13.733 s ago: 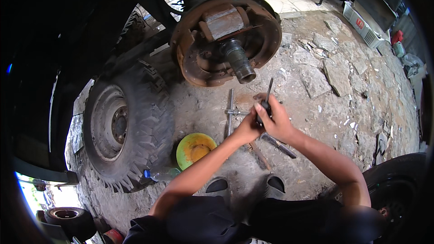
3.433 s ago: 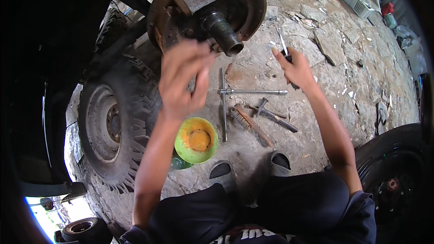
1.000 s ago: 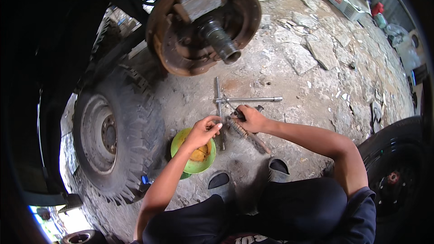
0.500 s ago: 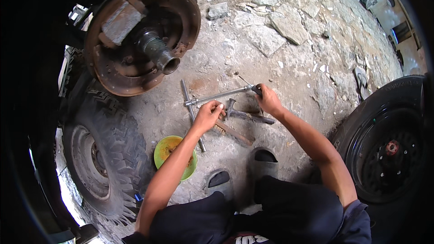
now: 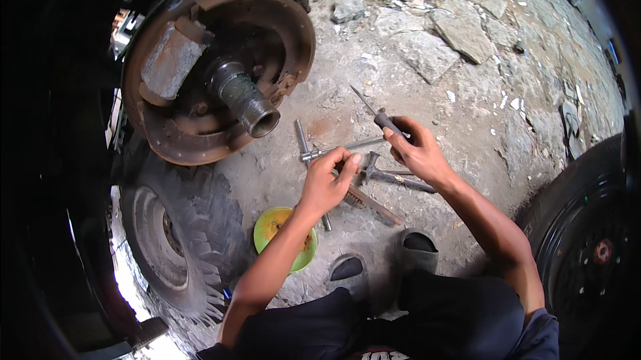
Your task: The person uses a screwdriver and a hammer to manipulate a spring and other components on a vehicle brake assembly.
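Observation:
My right hand [image 5: 415,150] grips a thin pointed tool with a dark handle [image 5: 386,122], its shaft pointing up-left. My left hand [image 5: 334,180] is closed in a pinch just left of it; whatever it may hold is hidden. Beneath my hands lie a cross-shaped metal wrench [image 5: 301,134], a hammer [image 5: 404,180] and a wire brush with a wooden handle [image 5: 379,206]. Up and to the left is a rusty brake backing plate [image 5: 171,141] with a protruding steel spindle [image 5: 242,98]. A green bowl [image 5: 300,262] with orange residue sits partly behind my left forearm.
A large detached tyre [image 5: 217,226] lies at the left, and another wheel [image 5: 541,206] at the right. Broken stone slabs [image 5: 461,30] cover the ground ahead. A sandal [image 5: 571,130] rests near the right wheel. My own feet [image 5: 417,250] are at the lower centre.
My right hand, low among the tools one second ago, is raised with the pointed tool. My left hand has shifted right. The view has turned, bringing the right wheel further in.

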`<act>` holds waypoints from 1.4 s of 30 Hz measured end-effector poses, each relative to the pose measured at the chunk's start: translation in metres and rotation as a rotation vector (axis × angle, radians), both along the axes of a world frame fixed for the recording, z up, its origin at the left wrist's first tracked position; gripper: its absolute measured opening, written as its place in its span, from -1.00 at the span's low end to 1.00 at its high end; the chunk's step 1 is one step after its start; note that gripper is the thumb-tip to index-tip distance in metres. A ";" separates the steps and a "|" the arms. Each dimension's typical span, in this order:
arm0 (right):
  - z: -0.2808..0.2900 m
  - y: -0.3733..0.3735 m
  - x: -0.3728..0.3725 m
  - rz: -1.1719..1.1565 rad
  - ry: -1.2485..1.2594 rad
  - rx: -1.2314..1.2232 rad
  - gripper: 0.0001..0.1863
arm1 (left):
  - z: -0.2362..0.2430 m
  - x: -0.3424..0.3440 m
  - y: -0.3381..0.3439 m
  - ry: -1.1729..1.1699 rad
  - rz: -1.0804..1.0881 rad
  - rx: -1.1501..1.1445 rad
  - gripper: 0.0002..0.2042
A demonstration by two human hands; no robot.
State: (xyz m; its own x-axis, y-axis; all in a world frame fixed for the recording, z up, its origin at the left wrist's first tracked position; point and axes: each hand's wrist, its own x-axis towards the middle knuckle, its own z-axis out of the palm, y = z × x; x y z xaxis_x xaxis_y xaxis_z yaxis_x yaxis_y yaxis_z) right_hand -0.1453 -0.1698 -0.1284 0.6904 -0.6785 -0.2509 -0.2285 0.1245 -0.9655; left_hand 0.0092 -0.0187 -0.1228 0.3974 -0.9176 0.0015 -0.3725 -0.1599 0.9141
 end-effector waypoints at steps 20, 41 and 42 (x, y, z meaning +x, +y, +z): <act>0.111 0.024 0.083 0.060 -0.623 0.016 -0.65 | 0.174 -0.006 0.010 -0.291 0.282 -0.222 -0.88; 0.120 0.008 0.088 0.056 -0.650 -0.332 -0.70 | 0.165 -0.001 0.032 -0.348 0.293 -0.314 -0.80; 0.121 0.007 0.087 0.063 -0.633 -0.330 -0.70 | 0.163 0.001 0.032 -0.377 0.284 -0.315 -0.81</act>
State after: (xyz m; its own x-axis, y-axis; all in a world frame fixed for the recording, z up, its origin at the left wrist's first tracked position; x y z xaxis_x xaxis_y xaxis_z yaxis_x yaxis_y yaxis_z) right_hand -0.0581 -0.1627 -0.0070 0.6756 -0.6042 0.4225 0.3911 -0.1921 -0.9001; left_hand 0.0100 0.0136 0.0406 0.5471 -0.7073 0.4476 -0.6648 -0.0423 0.7458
